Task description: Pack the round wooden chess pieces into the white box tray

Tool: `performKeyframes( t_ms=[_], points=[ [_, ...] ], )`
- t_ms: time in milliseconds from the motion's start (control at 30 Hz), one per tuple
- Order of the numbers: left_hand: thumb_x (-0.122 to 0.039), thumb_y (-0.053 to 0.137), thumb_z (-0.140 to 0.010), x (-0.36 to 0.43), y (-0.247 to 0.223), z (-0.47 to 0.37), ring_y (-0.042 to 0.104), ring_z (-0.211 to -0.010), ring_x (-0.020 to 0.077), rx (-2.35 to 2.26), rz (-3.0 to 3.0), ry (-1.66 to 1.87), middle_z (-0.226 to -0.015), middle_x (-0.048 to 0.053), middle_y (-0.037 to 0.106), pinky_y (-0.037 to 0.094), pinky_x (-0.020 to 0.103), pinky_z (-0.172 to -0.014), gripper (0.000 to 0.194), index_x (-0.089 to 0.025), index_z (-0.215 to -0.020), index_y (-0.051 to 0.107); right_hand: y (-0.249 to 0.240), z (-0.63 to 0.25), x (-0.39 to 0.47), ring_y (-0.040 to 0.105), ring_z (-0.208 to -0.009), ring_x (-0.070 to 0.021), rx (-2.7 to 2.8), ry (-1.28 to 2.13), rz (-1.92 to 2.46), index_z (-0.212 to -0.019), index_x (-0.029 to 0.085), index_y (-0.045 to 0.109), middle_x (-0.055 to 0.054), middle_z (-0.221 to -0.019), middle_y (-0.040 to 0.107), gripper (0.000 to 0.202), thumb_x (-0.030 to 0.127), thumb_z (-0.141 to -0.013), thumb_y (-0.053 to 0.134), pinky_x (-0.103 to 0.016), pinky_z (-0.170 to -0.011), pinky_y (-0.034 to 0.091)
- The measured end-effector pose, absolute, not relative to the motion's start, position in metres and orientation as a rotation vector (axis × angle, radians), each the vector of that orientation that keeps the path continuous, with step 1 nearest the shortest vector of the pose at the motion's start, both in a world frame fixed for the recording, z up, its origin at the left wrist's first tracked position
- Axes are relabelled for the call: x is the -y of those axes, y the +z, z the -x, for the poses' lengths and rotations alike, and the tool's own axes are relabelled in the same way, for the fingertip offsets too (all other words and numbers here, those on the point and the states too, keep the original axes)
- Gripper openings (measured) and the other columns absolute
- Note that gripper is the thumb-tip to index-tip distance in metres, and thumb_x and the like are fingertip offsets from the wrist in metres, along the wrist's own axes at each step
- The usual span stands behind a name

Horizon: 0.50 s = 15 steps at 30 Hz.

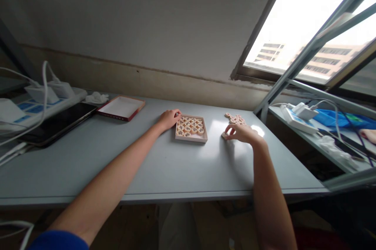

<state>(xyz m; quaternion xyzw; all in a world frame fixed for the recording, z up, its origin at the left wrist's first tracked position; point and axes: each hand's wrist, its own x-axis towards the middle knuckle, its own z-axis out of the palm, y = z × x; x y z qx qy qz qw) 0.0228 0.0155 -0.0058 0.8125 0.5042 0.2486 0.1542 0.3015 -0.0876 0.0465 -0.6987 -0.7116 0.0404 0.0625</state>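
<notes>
A shallow square box (191,138) on the grey desk holds rows of round wooden Chinese chess pieces (194,124) with dark characters facing up; its near right corner shows bare bottom. My left hand (169,119) is closed on the box's left wall, near the far corner. To the right of the box, my right hand (242,133) pinches one Chinese chess piece (225,135) between thumb and fingertips, just at the desk surface. Behind that hand lies a loose cluster of more pieces (235,119), partly hidden by the hand.
A red-sided box lid (122,108) lies inside up at the back left. Beside it are a dark tablet-like device (61,122) and a power strip (73,96) with chargers and white cables. A metal frame post (273,95) rises at right, before another desk where part of another person's hand (369,135) shows.
</notes>
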Motion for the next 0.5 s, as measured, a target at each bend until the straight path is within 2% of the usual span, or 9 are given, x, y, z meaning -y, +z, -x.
performKeyframes(
  t_ms=[100,167,267,500],
  points=[
    [-0.027,0.042,-0.081,-0.016,-0.006,-0.022,0.06,-0.082,0.0196,-1.442,-2.338,0.713,-0.093,0.005,0.067,0.041,0.025,-0.069,0.026,-0.021,-0.094,0.063,0.046,-0.277,0.084,0.058,-0.067,-0.0151,2.191,0.344,1.875,-0.085,0.023,0.06,-0.002,-0.078,0.065,0.019,0.037,-0.074,0.058,-0.027,-0.06,0.042],
    [-0.027,0.042,-0.08,-0.016,-0.006,-0.022,0.06,-0.082,0.0194,-1.442,-2.34,0.717,-0.092,0.005,0.067,0.042,0.025,-0.069,0.026,-0.021,-0.094,0.063,0.043,-0.261,0.08,0.057,-0.072,-0.0145,2.21,0.355,1.618,-0.092,0.021,0.057,-0.003,-0.083,0.063,0.024,0.04,-0.077,0.054,-0.026,-0.064,0.043],
    [-0.027,0.042,-0.08,-0.016,-0.006,-0.023,0.06,-0.081,0.0193,-1.446,-2.332,0.717,-0.09,0.005,0.068,0.042,0.025,-0.068,0.026,-0.021,-0.094,0.063,0.037,-0.241,0.077,0.054,-0.078,-0.0151,2.304,0.294,1.388,-0.092,0.02,0.058,-0.004,-0.087,0.06,0.024,0.038,-0.077,0.057,-0.027,-0.07,0.042],
    [-0.027,0.042,-0.081,-0.016,-0.006,-0.023,0.06,-0.081,0.0194,-1.455,-2.338,0.703,-0.09,0.005,0.068,0.042,0.025,-0.07,0.026,-0.021,-0.094,0.063,0.034,-0.228,0.08,0.052,-0.078,-0.0156,2.437,0.28,1.372,-0.092,0.022,0.063,-0.003,-0.084,0.058,0.016,0.03,-0.078,0.058,-0.027,-0.07,0.039]
  ],
)
